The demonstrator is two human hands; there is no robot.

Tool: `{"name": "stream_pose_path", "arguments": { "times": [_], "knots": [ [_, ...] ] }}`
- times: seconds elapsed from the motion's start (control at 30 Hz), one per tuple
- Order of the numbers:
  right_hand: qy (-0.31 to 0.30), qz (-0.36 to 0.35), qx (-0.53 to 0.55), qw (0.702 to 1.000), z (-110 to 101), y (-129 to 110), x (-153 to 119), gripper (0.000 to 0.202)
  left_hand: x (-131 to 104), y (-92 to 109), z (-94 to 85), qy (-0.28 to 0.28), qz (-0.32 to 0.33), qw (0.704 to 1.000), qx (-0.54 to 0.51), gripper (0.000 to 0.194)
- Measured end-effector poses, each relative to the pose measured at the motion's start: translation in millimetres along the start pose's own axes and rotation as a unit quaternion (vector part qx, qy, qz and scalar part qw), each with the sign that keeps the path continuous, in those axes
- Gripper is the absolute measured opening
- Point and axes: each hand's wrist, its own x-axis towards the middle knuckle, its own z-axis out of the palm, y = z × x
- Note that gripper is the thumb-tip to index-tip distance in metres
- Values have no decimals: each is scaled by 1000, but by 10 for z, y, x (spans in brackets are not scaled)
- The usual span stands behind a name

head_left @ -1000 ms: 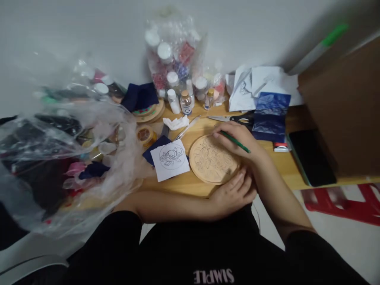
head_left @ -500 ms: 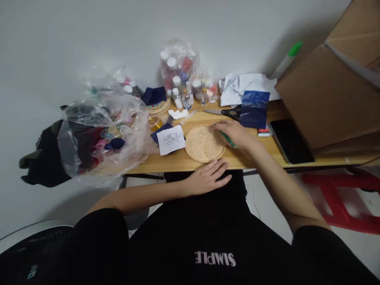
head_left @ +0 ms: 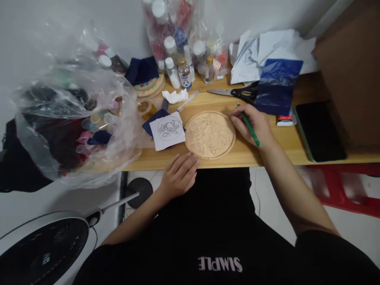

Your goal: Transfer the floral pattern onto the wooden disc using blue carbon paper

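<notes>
One pencil (head_left: 251, 131) is gripped by the right hand (head_left: 261, 126) beside the patterned disc (head_left: 212, 134) on the table (head_left: 244, 156), where drawing is judged underway; steadying by the left hand (head_left: 179, 174), fingers loosely extended, contact unclear, would next be required.

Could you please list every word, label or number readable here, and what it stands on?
"SIMPLE": on the black shirt, upside down in the view.
Left gold-capped bottle: label too small to read.
Fan: mark on its front too blurred to read.
Round board: drawn lines, no readable words.
</notes>
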Motion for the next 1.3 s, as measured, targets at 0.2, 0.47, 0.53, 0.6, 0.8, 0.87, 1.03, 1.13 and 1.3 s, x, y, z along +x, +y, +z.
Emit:
{"name": "stream_pose_path", "arguments": {
  "times": [0.2, 0.47, 0.53, 0.6, 0.8, 0.87, 1.03, 1.13, 1.3],
  "knots": [
    [-40, -28, 30, 998, 38, 22, -19, 18, 25, -56, 74, -6, -36, 999, -7, 36],
    [-102, -46, -32, 993, -103, -87, -40, 20, 94, -140, 38, -14, -65, 998, 11, 34],
    [-113, -29, -71, 991, -230, -221, -105, 19, 132, -187, 14, -28, -84, 995, 38, 36],
    [-139, -26, -87, 986, -358, -350, -197, 17, 167, -241, 8, -34, -114, 991, 53, 45],
    [-137, -66, -71, 986, -447, -395, -341, 26, 251, -343, 83, -27, -143, 989, 35, 66],
    [-144, -86, -81, 983, -378, -309, -315, 28, 286, -347, 107, -18, -138, 990, 26, 65],
    [-149, -108, -116, 976, -272, -149, -240, 26, 382, -337, 129, -7, -155, 988, 22, 64],
    [-121, -108, -131, 978, -316, -186, -273, 24, 410, -347, 131, 4, -172, 985, 22, 56],
    [-138, -88, -85, 983, -441, -447, -453, 21, 381, -441, 80, 4, -192, 981, -1, 53]
  ]
}}
